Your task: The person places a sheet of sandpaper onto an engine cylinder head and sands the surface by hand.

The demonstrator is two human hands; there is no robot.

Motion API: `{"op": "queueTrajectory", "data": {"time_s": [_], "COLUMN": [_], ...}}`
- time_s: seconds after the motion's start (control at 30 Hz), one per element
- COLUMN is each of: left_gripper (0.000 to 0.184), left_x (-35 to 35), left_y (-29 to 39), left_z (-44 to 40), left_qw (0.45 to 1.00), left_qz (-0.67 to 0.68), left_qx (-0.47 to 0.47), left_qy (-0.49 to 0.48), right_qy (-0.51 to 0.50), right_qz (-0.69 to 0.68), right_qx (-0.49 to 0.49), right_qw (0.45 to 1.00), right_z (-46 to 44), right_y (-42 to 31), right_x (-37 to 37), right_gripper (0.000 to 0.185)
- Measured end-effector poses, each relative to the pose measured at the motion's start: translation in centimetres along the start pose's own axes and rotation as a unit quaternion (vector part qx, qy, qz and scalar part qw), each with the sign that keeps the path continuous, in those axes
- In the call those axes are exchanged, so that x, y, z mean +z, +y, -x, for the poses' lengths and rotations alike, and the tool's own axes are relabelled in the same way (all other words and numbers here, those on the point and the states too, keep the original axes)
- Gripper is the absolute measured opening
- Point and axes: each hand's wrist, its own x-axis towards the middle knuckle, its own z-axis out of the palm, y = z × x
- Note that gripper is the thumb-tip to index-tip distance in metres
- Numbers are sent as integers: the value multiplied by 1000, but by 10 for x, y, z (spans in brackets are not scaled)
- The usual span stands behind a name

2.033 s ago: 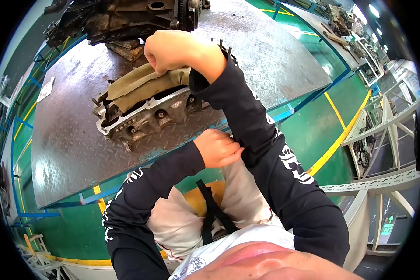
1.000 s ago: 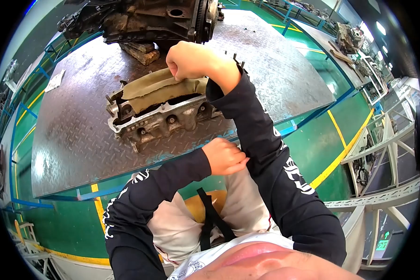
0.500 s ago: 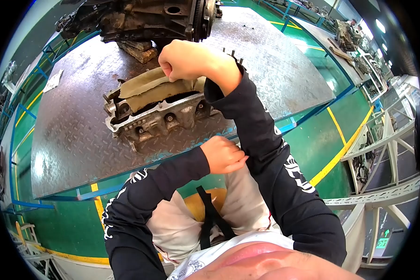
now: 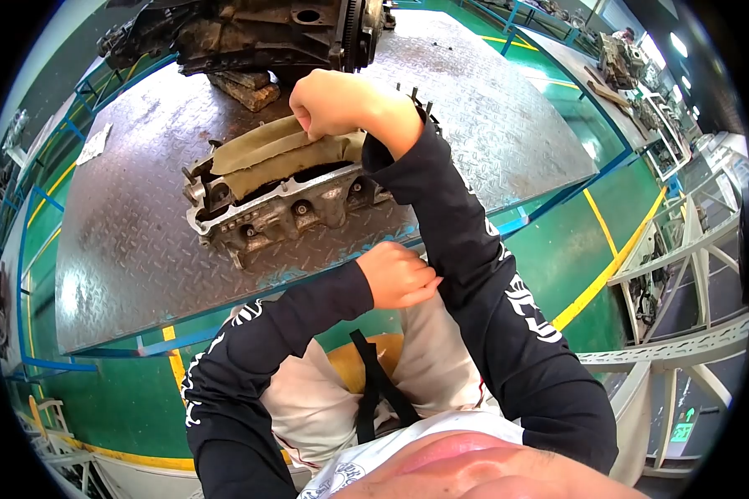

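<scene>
Apparently working the cloth (image 4: 266, 174), pinched narrowly under the right hand (image 4: 337, 101), along the engine part (image 4: 266, 224) just below, with steady pressure called for next; cannot tell any hold in the left hand (image 4: 398, 277), curled at the right sleeve (image 4: 443, 224).

Head-worn view, forward and down.

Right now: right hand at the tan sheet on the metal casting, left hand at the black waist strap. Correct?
Not quite. The head view shows the left hand at the right arm's black sleeve, not the strap. The rest stands: the right hand is at the tan sheet on the metal casting.
</scene>
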Motion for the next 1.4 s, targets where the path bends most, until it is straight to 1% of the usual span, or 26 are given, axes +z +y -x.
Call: {"op": "queueTrajectory", "data": {"time_s": [0.07, 0.2, 0.27, 0.37, 0.53, 0.6, 0.83, 0.93, 1.03, 1.1, 1.2, 1.33, 1.4], "left_gripper": [34, 34, 33, 32, 31, 31, 30, 30, 31, 31, 30, 30, 31], "left_x": [-2, 0, 3, 2, 4, 4, 4, 4, 2, 3, 6, 5, 7], "left_y": [0, -1, -2, -1, -2, -1, -2, -2, -2, -2, -3, -3, -4], "left_z": [0, 0, 1, 1, 1, 2, 2, 2, 3, 3, 4, 4, 4], "left_qw": [1000, 1000, 1000, 1000, 1000, 1000, 1000, 1000, 1000, 1000, 1000, 1000, 1000], "left_qz": [-6, 3, 10, 13, 5, 10, 4, 15, 3, 3, 9, 6, 18], "left_qx": [-3, -4, -1, 0, 3, -4, -1, -2, -11, -5, -4, -12, -8], "left_qy": [-7, -12, -3, 9, 5, 11, -5, 2, -12, -12, -10, -18, -9], "right_qy": [12, 10, -4, 20, 4, -4, -1, 17, 19, -1, 12, 3, 18], "right_qz": [26, 20, -7, 18, -7, -24, -28, -8, -22, -28, -33, -25, -39], "right_qx": [21, 23, -17, 5, 13, -15, -17, -12, -24, -23, -39, -17, -37], "right_qw": [999, 999, 1000, 1000, 1000, 1000, 999, 1000, 999, 999, 999, 1000, 998], "right_z": [5, 3, -4, 2, 4, -1, -1, 3, 4, 0, -1, 3, 3], "right_y": [-3, 0, 6, 1, -1, 4, 4, 0, -1, 2, 3, 2, 6], "right_x": [-5, -6, 3, -1, -6, -2, 0, -6, -6, 0, 0, -6, -8], "right_gripper": [14, 14, 13, 12, 14, 15, 15, 15, 16, 16, 15, 16, 16]}}
